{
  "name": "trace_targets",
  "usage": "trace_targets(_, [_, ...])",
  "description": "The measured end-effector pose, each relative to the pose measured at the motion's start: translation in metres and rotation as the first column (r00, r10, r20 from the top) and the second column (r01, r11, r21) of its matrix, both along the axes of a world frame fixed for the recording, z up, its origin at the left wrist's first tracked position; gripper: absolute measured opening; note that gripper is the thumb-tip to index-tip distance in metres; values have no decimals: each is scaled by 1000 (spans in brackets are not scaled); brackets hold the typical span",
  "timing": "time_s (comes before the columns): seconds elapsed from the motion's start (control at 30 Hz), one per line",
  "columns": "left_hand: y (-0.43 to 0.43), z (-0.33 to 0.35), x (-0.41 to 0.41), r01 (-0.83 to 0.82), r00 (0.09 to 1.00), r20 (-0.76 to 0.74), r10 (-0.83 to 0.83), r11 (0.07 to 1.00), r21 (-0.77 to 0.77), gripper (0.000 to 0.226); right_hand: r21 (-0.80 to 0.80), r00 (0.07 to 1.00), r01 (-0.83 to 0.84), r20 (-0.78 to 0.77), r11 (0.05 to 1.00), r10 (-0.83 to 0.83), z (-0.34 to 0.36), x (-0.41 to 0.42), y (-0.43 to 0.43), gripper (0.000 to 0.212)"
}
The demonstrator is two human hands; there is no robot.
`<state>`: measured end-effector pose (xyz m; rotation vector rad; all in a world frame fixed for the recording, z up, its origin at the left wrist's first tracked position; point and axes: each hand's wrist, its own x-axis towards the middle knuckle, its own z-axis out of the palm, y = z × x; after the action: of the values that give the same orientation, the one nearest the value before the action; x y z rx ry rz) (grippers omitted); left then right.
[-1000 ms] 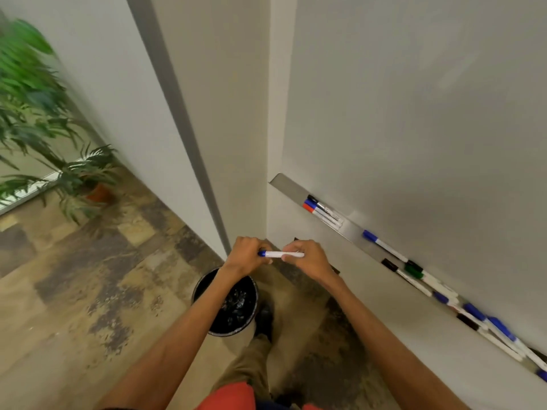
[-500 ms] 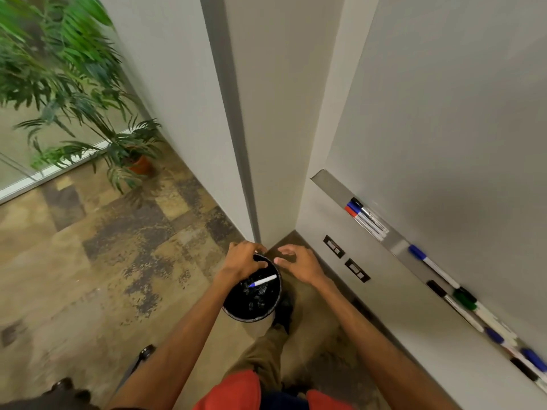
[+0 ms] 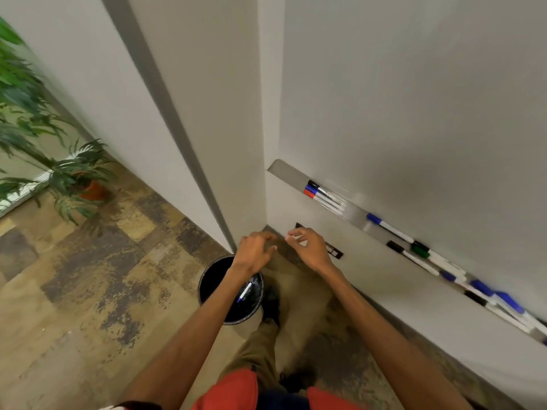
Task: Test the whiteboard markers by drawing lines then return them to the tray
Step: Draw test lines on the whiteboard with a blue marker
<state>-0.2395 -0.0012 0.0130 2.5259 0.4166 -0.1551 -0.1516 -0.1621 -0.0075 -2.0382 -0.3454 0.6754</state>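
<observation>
Head view down into the corner beside the whiteboard point(image 3: 414, 99). Left hand point(image 3: 256, 251) empty, fingers loosely bent, held just past the far rim of the black bin point(image 3: 207, 279). Right hand point(image 3: 310, 248) close beside it, not touching, also empty, fingers slack and half curled, in front of the dark wall plates point(image 3: 334, 252). Blue-capped marker point(image 3: 245, 291) down inside the bin, tilted, blue cap toward the near side, resting on the dark liner.

One second earlier: same marker gripped level between both hands, above the floor point(image 3: 88, 291). Half a second earlier: already in the bin, lying more crosswise, hands right over the rim. Now: touched by neither hand, turned steeper, both hands farther from it.

Tray point(image 3: 288, 170) along the foot of the whiteboard, same load as before: three markers point(image 3: 324, 196) side by side near the left end, caps black, blue and red; next a single blue marker point(image 3: 389, 229); next a black-capped marker point(image 3: 410, 255) beside a green cap point(image 3: 420, 250); beyond, a far cluster of markers point(image 3: 485, 288) with blue and black caps, blurred toward the right edge.

Potted plant point(image 3: 88, 187) at left on the mottled floor. Below the hands, a khaki trouser leg point(image 3: 260, 350) and a dark shoe point(image 3: 270, 303) next to the bin; a red garment point(image 3: 228, 392) at the bottom edge.
</observation>
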Motion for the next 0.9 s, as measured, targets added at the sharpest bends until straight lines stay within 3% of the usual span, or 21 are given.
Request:
trace_targets(0.23, [-70,4,47,229,973,-28,-230,973,-25,39,-21,961,240,143,971,-235,16,29,-79,23])
trace_targets(0.5, [-141,8,123,372,924,125,-362,925,-71,23,-67,848,498,246,865,-469,19,67,-152,33])
trace_targets(0.63, [-166,0,160,426,893,169,-418,904,-17,23,-125,807,565,287,815,-516,12,73,-168,32])
trace_targets(0.9, [-193,-25,202,568,806,67,-588,800,191,36,-276,792,582,406,765,-456,-10,90,-173,37])
